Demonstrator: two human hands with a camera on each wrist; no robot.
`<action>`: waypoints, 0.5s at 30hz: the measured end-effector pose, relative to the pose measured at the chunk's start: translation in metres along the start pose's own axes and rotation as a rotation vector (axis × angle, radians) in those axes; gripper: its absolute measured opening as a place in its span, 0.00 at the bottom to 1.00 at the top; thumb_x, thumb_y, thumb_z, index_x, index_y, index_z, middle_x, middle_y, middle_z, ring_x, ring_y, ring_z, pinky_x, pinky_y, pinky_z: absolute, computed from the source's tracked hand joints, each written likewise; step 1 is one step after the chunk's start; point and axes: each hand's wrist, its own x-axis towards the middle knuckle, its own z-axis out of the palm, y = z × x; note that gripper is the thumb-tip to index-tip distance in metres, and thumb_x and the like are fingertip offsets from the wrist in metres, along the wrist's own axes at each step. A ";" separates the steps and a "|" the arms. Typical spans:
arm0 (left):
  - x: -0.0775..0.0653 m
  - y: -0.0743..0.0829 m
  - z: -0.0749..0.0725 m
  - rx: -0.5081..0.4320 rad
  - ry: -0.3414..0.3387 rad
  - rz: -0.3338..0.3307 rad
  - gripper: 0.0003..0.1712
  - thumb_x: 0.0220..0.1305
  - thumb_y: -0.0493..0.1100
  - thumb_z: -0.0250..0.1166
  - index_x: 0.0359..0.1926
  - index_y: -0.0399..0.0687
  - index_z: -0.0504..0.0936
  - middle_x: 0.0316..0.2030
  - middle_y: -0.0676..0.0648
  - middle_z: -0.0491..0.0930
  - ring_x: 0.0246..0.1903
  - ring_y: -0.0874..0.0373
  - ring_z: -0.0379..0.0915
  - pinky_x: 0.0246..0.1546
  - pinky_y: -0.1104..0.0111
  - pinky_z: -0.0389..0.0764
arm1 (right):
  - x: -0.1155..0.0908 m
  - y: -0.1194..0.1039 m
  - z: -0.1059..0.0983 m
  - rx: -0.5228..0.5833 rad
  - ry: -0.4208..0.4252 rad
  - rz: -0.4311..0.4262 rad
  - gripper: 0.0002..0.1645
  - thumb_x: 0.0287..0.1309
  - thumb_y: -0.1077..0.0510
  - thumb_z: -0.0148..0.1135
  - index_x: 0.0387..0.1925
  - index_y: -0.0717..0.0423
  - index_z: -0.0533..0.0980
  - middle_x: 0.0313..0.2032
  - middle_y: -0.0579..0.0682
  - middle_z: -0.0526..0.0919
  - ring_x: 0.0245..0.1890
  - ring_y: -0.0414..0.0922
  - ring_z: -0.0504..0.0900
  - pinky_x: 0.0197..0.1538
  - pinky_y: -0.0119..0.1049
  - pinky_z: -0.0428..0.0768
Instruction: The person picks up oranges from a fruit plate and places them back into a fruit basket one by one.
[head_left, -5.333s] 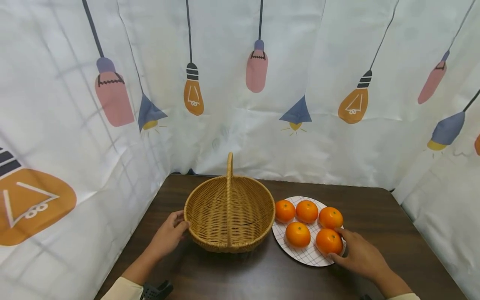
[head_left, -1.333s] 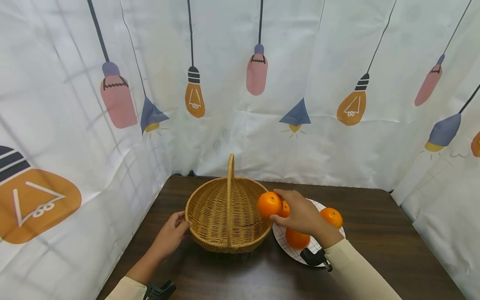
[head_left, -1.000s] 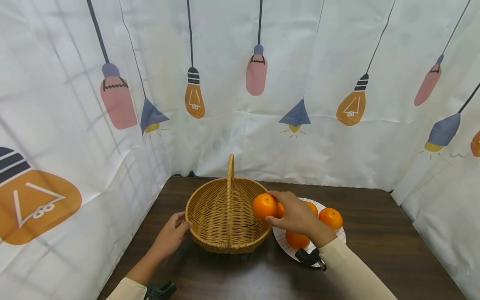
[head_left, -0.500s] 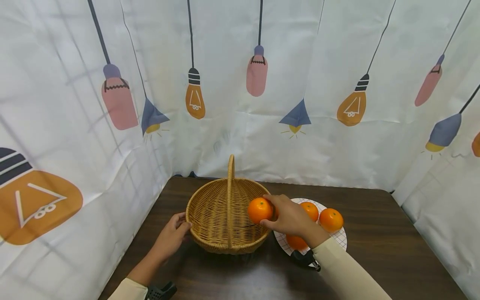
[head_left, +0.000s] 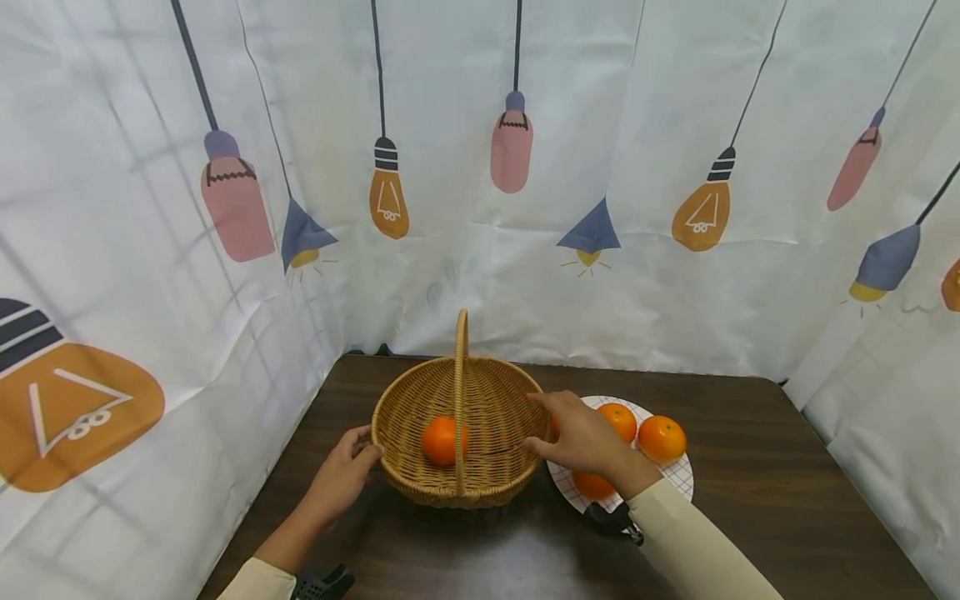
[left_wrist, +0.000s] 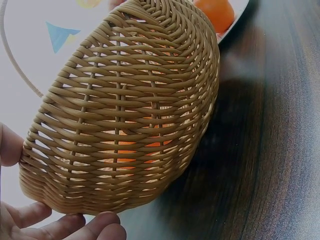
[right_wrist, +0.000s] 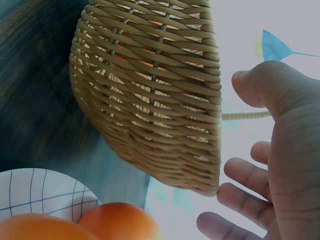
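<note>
A wicker basket (head_left: 498, 408) with an arched handle stands on the dark wooden table. Inside it, just left of the handle, rests one orange (head_left: 441, 442). My left hand (head_left: 341, 475) grips the basket's left rim; in the left wrist view its thumb lies on one side and the fingers on the other. By the right rim hovers my right hand (head_left: 581, 433), thumb and fingers spread and holding nothing, as the right wrist view confirms. Several more oranges (head_left: 662, 439) sit on a white checked plate (head_left: 681, 477) right of the basket, some partly hidden by my right hand.
A white curtain (head_left: 480, 275) printed with hanging lamps closes off the back and both sides of the dark table (head_left: 780, 483). The plate stands close against the basket's right side, under my right forearm (head_left: 682, 525).
My right hand took an orange from the plate's front right, carried it left over the basket rim and let it go. The orange now lies in the basket. My left hand has kept its hold.
</note>
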 end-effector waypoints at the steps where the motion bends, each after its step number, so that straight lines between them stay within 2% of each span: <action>1: 0.000 0.000 0.000 -0.002 0.002 -0.001 0.34 0.79 0.48 0.53 0.76 0.36 0.56 0.67 0.29 0.67 0.61 0.39 0.72 0.52 0.49 0.82 | -0.001 0.000 0.000 0.001 -0.003 -0.001 0.42 0.59 0.39 0.72 0.71 0.50 0.72 0.65 0.53 0.75 0.61 0.52 0.76 0.52 0.48 0.83; 8: -0.002 0.000 0.001 -0.007 0.008 0.001 0.33 0.79 0.47 0.53 0.75 0.34 0.56 0.66 0.29 0.68 0.59 0.40 0.74 0.50 0.50 0.83 | -0.012 0.009 -0.003 0.028 -0.011 0.009 0.41 0.60 0.40 0.72 0.70 0.50 0.72 0.66 0.49 0.75 0.66 0.53 0.72 0.60 0.54 0.78; 15: 0.000 0.000 0.001 -0.025 -0.001 0.009 0.34 0.79 0.47 0.53 0.75 0.33 0.55 0.67 0.28 0.67 0.60 0.39 0.73 0.50 0.49 0.83 | -0.027 0.020 -0.008 0.029 -0.003 0.037 0.42 0.60 0.37 0.71 0.71 0.46 0.72 0.66 0.47 0.76 0.65 0.53 0.73 0.57 0.57 0.80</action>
